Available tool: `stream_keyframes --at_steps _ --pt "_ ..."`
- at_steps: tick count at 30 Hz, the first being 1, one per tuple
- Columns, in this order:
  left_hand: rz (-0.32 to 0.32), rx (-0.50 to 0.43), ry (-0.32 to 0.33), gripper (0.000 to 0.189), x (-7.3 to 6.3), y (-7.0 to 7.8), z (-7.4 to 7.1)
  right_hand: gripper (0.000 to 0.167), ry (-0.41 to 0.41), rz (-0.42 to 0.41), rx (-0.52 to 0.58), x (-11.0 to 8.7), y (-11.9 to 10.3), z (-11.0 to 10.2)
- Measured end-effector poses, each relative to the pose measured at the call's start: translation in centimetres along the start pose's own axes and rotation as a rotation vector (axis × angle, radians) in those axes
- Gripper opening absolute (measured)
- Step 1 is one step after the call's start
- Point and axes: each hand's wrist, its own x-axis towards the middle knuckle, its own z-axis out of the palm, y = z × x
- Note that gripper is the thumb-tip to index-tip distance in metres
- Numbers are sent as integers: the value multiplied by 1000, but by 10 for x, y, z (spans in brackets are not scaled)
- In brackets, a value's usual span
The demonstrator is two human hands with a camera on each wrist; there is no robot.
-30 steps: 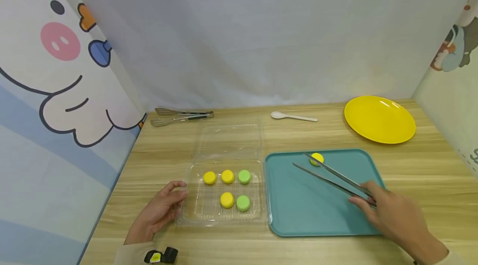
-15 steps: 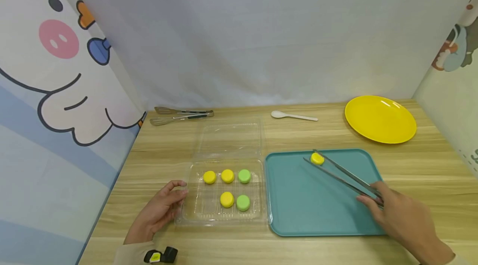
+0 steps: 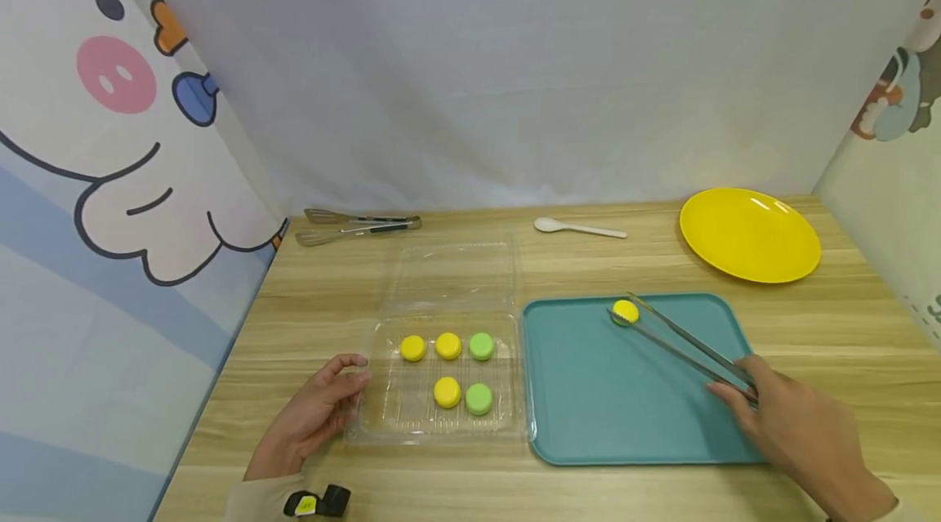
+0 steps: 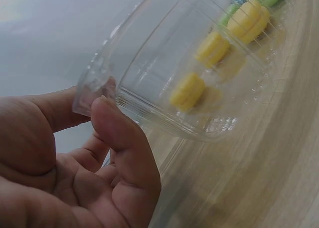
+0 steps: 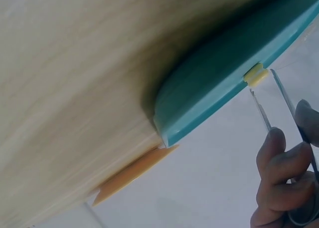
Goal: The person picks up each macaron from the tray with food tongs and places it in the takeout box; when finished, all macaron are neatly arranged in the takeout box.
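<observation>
Left hand (image 3: 312, 416): thumb and fingers pinch the left rim of a clear lidded box (image 3: 400, 393), which contains three yellow macarons (image 3: 447, 393) and two green macarons (image 3: 479, 399). Right hand (image 3: 801, 428): fingers curled around metal tongs (image 3: 693, 362), their tips apart about a single macaron (image 3: 626, 310) at the teal tray's (image 3: 625, 399) far edge; contact cannot be told. Far bench (image 3: 294, 301), left to right: second tongs (image 3: 390, 229), white spoon (image 3: 581, 228), yellow plate (image 3: 750, 234).

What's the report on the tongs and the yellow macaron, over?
Left hand pinching clear box by its edge. Right hand holding tongs, tips straddling yellow macaron on teal tray, contact unclear. Nothing seen blocking the tongs.
</observation>
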Motion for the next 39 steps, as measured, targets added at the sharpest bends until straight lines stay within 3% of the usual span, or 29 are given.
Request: stream_keyframes --at_steps 5,20,32,39 --pt "-12 13 30 19 0 1 1 49 -6 -5 -10 -1 1 2" --pt "-10 29 44 20 -1 1 1 39 -34 15 -10 1 0 1" --pt "-8 11 30 19 -2 1 2 32 -27 -15 -1 5 -3 -4" --pt "-5 20 23 19 -1 1 1 47 22 -81 2 14 -5 -5"
